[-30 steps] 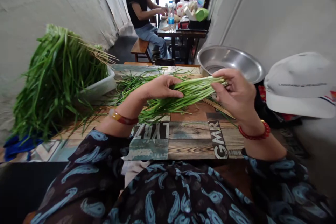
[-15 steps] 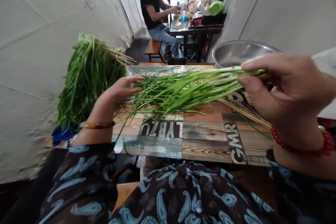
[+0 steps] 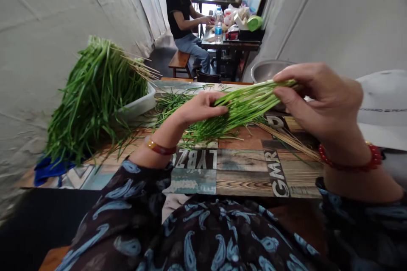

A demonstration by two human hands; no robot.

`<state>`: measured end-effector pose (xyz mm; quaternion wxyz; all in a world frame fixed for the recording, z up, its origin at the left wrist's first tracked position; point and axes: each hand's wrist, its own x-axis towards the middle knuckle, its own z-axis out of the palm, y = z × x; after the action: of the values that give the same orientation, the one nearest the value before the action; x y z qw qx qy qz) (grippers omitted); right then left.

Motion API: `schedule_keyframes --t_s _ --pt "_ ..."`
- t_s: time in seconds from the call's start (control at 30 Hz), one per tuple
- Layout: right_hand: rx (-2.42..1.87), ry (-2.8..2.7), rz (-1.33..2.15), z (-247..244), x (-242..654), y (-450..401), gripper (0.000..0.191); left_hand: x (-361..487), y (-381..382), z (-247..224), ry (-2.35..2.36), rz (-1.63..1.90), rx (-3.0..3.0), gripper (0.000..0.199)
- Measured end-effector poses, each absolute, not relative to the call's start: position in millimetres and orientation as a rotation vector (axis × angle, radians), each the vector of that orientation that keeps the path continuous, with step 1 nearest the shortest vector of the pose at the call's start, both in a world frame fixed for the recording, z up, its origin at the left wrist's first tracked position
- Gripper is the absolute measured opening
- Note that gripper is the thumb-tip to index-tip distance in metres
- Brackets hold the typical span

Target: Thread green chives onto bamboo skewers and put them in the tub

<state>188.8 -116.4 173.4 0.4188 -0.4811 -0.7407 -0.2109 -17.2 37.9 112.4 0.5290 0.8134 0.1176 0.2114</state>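
A bunch of garlic chives [image 3: 251, 103] stretches between my two hands, slanting above the table. At its pale stem ends, my right hand [image 3: 324, 97] pinches it between thumb and fingers. My left hand [image 3: 199, 108] is closed around the leaves about midway, its fingertips partly hidden by the greens. Below and behind that hand, loose chive leaves [image 3: 170, 103] lie on the patterned wooden table [image 3: 241, 180]. Thin bamboo skewers [image 3: 292, 140] rest on the table under my right hand.
To the left, a heap of skewered chives [image 3: 92, 84] overhangs a white plastic tray [image 3: 138, 103], beside a blue cloth [image 3: 52, 171]. A metal bowl [image 3: 265, 70] stands behind my right hand. At the right edge is a white cap [image 3: 381, 97]. A person [image 3: 181, 15] sits at another table ahead.
My left hand has moved right and closed on the chive leaves, having been open at the leaf tips. My right hand has shifted slightly left, still pinching the stems.
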Motion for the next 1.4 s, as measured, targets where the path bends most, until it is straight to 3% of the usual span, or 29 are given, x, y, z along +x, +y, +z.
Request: schedule_keyframes --t_s 0.2,0.27,0.37,0.47,0.57,0.77,0.93,1.1,1.2,1.27,1.4 --pt "-1.283 -1.63 -0.358 173 205 -124 0.015 -82 79 42 0.977 0.187 2.419 0.012" --pt "-1.274 -1.641 -0.323 173 203 -124 0.015 -99 85 45 1.095 0.275 2.448 0.026" --pt "-1.215 -1.751 -0.296 171 193 -117 0.015 -100 77 79 0.854 0.514 2.275 0.05" --pt "-1.119 -1.872 -0.303 169 179 -106 0.013 -73 55 120 0.484 0.674 2.091 0.056" --pt "-1.058 -1.946 -0.328 168 168 -98 0.012 -38 34 140 0.187 0.596 1.975 0.064" --pt "-1.074 -1.876 -0.275 175 166 -97 0.015 -16 17 148 0.172 0.35 1.854 0.046" --pt "-0.972 -1.632 0.046 196 156 -99 0.04 -37 12 201 0.334 0.521 1.987 0.034" --pt "-0.849 -1.398 0.489 173 144 -89 0.03 -63 16 247 0.501 0.555 2.333 0.034" --pt "-0.926 -1.276 0.768 119 136 -85 0.031 -65 26 219 0.663 0.408 2.445 0.029" --pt "-1.032 -1.126 0.911 75 131 -86 0.033 -59 35 174 0.68 0.25 2.397 0.019" --pt "-1.192 -0.934 1.164 5 128 -98 0.038 -46 43 71 0.694 0.088 2.039 0.026"
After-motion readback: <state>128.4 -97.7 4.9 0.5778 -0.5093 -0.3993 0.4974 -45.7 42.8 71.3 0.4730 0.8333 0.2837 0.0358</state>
